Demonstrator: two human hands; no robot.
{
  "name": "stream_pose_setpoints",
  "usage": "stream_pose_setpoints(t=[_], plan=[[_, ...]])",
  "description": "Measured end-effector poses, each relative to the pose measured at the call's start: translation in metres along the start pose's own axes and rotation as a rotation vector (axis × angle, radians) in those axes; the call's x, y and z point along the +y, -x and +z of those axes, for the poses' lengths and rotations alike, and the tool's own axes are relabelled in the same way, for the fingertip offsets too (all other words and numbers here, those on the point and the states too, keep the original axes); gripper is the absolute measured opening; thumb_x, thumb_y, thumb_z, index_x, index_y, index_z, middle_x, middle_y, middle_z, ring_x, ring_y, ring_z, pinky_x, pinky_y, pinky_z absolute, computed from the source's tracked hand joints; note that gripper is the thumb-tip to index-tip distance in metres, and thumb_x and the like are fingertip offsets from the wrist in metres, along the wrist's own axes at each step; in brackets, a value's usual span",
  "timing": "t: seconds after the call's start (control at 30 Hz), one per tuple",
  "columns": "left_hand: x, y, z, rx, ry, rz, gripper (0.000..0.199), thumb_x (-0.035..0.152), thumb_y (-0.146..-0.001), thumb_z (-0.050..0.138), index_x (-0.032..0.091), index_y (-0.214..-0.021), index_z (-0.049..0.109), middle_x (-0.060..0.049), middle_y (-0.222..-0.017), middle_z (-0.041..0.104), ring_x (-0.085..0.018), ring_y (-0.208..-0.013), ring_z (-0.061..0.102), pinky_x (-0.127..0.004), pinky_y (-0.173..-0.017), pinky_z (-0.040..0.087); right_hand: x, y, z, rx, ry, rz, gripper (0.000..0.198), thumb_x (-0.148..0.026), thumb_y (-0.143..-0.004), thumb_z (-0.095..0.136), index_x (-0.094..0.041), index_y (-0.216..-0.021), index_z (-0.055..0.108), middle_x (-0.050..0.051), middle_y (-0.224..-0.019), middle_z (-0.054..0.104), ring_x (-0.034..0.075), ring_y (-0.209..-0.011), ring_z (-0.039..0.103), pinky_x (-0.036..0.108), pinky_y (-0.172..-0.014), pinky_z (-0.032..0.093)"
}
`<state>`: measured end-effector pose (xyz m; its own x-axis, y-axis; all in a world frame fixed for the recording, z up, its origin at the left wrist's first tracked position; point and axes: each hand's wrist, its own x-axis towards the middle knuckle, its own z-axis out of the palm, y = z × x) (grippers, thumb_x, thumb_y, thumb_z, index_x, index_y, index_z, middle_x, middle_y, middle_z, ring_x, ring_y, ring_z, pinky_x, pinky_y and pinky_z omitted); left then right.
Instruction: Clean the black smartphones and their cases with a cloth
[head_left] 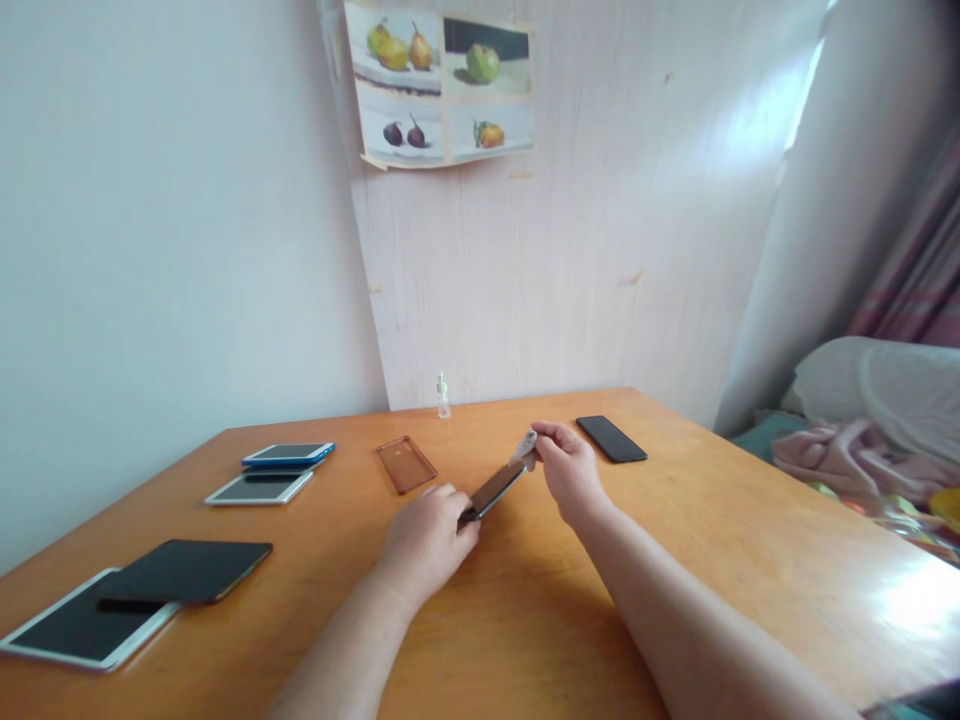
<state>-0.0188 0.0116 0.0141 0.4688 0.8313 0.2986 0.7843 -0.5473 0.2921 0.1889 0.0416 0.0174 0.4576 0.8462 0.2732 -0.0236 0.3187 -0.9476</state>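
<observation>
Over the middle of the wooden table (517, 620), my left hand (431, 530) is closed on the near end of a smartphone (496, 490), which it holds up at a tilt. My right hand (570, 465) pinches a small whitish cloth or tissue (527, 448) close to the phone's far end. Whether the cloth touches the phone I cannot tell. Behind my left hand lies a brown see-through phone case (406, 464). A small clear spray bottle (442, 397) with a pale top stands upright near the back edge.
Another black phone (611, 438) lies at the back right. At the left are a blue-edged device (289, 454) over a white one (259, 487), and a black tablet (187, 571) overlapping a white tablet (82, 620). Bedding (862, 430) lies beyond the right edge.
</observation>
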Motion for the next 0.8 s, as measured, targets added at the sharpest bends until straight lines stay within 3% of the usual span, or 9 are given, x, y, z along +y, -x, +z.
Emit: stream_pose_setpoints(t=[0.17, 0.4, 0.5, 0.63, 0.8], plan=[[0.003, 0.002, 0.004, -0.016, -0.043, 0.020, 0.007, 0.022, -0.076, 0.056, 0.022, -0.079, 0.063, -0.007, -0.088, 0.063, -0.023, -0.084, 0.057, -0.031, -0.064, 0.032, 0.015, -0.006, -0.004, -0.020, -0.043, 0.153, 0.033, -0.022, -0.066, 0.059, -0.013, -0.098, 0.062, 0.002, -0.069, 0.066, 0.013, -0.056, 0.061, 0.024, -0.054, 0.048], [0.001, 0.004, 0.003, -0.005, 0.000, 0.024, 0.018, 0.018, -0.070, 0.060, 0.023, -0.087, 0.064, -0.008, -0.093, 0.067, -0.026, -0.092, 0.059, -0.034, -0.076, 0.037, 0.014, 0.007, 0.004, -0.158, -0.187, 0.262, 0.026, -0.019, -0.065, 0.061, -0.015, -0.092, 0.061, 0.004, -0.077, 0.068, 0.017, -0.069, 0.067, 0.030, -0.068, 0.055], [-0.001, 0.001, 0.008, 0.072, 0.178, -0.062, 0.017, 0.023, -0.077, 0.058, 0.023, -0.094, 0.062, -0.007, -0.096, 0.068, -0.025, -0.093, 0.061, -0.033, -0.078, 0.039, 0.006, 0.019, 0.010, -0.257, -0.268, 0.298, 0.027, -0.020, -0.065, 0.066, -0.016, -0.091, 0.061, 0.005, -0.082, 0.069, 0.017, -0.074, 0.067, 0.030, -0.071, 0.054], [-0.001, -0.005, 0.017, 0.202, 0.591, -0.201, 0.031, 0.042, -0.087, 0.055, 0.023, -0.110, 0.055, -0.004, -0.098, 0.068, -0.017, -0.081, 0.063, -0.028, -0.073, 0.044, -0.002, 0.035, 0.018, -0.386, -0.311, 0.318, 0.028, -0.022, -0.064, 0.072, -0.018, -0.089, 0.061, 0.003, -0.086, 0.069, 0.015, -0.078, 0.065, 0.027, -0.074, 0.052], [-0.001, -0.008, 0.020, 0.214, 0.718, -0.164, 0.027, 0.047, -0.084, 0.058, 0.020, -0.082, 0.059, 0.001, -0.074, 0.066, -0.014, -0.066, 0.059, -0.023, -0.060, 0.041, -0.004, 0.049, 0.023, -0.494, -0.192, 0.244, 0.018, -0.030, -0.072, 0.070, -0.017, -0.082, 0.063, 0.002, -0.080, 0.066, 0.015, -0.075, 0.062, 0.029, -0.075, 0.050]])
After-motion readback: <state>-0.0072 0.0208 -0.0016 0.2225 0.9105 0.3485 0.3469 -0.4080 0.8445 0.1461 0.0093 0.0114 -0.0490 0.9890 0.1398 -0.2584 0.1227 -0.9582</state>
